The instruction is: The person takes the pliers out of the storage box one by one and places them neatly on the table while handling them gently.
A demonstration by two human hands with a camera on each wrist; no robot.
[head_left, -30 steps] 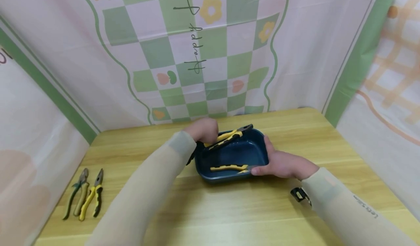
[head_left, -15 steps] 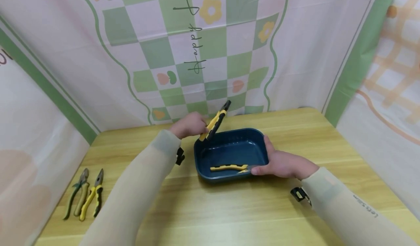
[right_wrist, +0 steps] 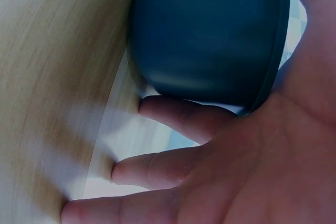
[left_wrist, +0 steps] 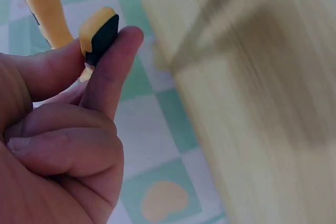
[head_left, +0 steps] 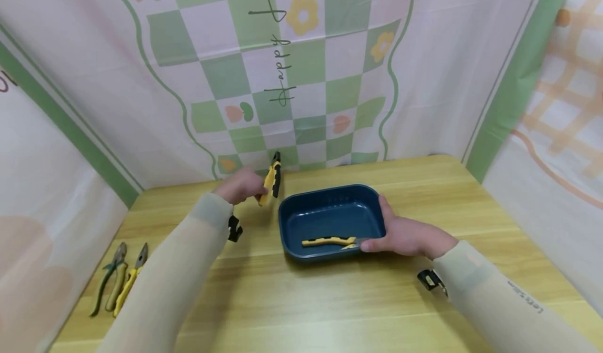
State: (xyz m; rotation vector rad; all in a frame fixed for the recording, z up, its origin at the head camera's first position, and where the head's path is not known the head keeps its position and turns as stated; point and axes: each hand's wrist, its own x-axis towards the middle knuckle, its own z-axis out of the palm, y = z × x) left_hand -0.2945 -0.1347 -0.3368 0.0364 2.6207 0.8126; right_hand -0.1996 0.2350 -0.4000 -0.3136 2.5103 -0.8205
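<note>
My left hand (head_left: pixel 242 185) pinches yellow-and-black pliers (head_left: pixel 272 177) by the end of one handle, raised left of the blue container (head_left: pixel 325 201). Their dark head points up. In the left wrist view, thumb and forefinger grip one handle (left_wrist: pixel 102 35), with the other handle standing apart. My right hand (head_left: pixel 414 235) holds the container's right end, its thumb lapping over the rim. Several fingertips touch the table in the right wrist view. Inside the container lies another yellow-handled tool (head_left: pixel 330 241), its right end partly hidden by the thumb.
Green-and-tan pliers (head_left: pixel 112 279) and yellow-and-black long-nose pliers (head_left: pixel 129 285) lie on the wooden table (head_left: pixel 330 306) at far left, the latter partly behind my left sleeve. A patterned cloth (head_left: pixel 311 59) hangs at the table's back edge.
My left hand has lifted the pliers from the container and carried them left past its rim, their head swinging upward. The right hand and container have stayed put.
</note>
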